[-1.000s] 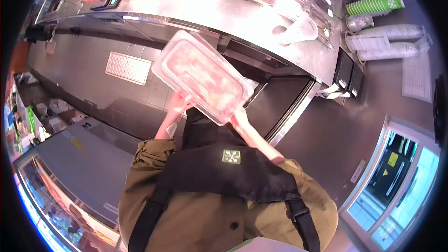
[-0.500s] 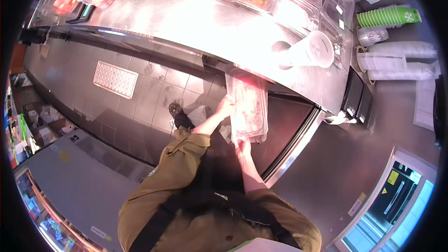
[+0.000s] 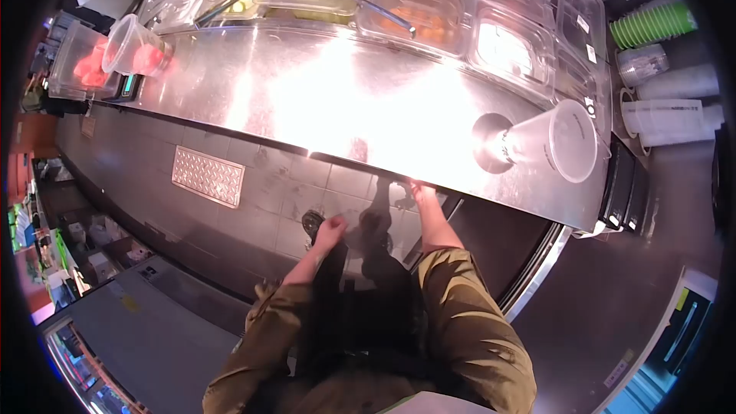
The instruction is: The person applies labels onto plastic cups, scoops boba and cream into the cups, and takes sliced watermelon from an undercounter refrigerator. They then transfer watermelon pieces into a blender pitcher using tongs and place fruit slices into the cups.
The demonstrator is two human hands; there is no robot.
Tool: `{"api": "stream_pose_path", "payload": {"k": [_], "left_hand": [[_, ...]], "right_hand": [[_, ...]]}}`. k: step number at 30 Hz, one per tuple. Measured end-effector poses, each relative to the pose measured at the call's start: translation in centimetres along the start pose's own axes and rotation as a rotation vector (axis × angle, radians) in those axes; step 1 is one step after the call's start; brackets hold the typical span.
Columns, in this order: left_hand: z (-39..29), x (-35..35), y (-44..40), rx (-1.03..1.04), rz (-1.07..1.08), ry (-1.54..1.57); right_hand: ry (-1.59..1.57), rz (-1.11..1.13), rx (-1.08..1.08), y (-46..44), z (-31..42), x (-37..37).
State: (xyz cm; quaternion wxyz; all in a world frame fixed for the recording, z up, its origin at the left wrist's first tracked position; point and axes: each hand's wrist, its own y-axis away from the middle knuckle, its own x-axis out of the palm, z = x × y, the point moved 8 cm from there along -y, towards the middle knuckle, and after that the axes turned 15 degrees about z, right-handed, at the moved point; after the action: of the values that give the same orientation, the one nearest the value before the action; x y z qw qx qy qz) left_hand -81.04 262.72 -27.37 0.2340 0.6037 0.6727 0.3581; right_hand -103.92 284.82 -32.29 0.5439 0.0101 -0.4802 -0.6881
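Observation:
My left hand (image 3: 332, 230) hangs over the floor in front of the counter, above a dark shoe (image 3: 313, 222). Its fingers are curled in and nothing shows in them. At the front edge of the steel counter (image 3: 253, 119), my right hand (image 3: 422, 190) reaches to the underside. Its fingertips are partly hidden there and lost in glare, so what they touch cannot be made out. Just right of that hand lies the dark under-counter door or drawer panel (image 3: 494, 241). The clear plastic container is out of sight.
A clear cup (image 3: 563, 142) lies tilted on the counter's right end. Lidded food tubs (image 3: 418, 11) line the back, with tongs on some. Tubs of red fruit (image 3: 93, 67) stand left. A metal floor plate (image 3: 208, 176) and a grey cabinet (image 3: 146, 337) are behind.
The clear container, earlier held in both hands at the counter's front, has gone from view. My left hand has drawn back empty; my right hand has moved up to the counter edge. The view has shifted.

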Motion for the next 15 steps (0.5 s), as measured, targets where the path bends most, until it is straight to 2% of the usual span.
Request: {"api": "stream_pose_path", "payload": {"k": [2,3,6,8,10,11,12,13,15], "left_hand": [[4.2,-4.0,4.3,-0.041,-0.136,0.140],[4.1,-5.0,7.1,-0.098,-0.215,0.218],[2.0,-6.0,11.4,-0.079,-0.373,0.510],[1.3,-8.2,10.0,0.099,-0.262,0.587],[-5.8,-10.1,11.1,0.334,-0.425,0.575],[-11.4,-10.5,12.5,0.478,-0.433,0.625],[-17.8,-10.6,14.8,0.627,-0.435,0.672],[-23.6,-10.5,17.1,0.686,-0.479,0.725],[-32.9,-10.5,21.4,0.768,-0.497,0.829]], "right_hand": [[0.027,-0.008,0.007,-1.0,0.3,0.8],[0.045,0.010,0.023,-1.7,0.2,0.7],[0.195,0.101,0.100,-1.3,0.6,1.7],[0.451,0.203,0.202,0.3,0.1,1.6],[0.895,0.395,0.278,4.1,-0.7,1.2],[1.051,0.478,0.251,7.2,-0.8,1.3],[1.053,0.480,0.145,11.8,0.9,3.2],[1.057,0.480,0.039,16.6,2.6,5.2],[1.091,0.309,-0.391,26.9,11.8,13.2]]}}
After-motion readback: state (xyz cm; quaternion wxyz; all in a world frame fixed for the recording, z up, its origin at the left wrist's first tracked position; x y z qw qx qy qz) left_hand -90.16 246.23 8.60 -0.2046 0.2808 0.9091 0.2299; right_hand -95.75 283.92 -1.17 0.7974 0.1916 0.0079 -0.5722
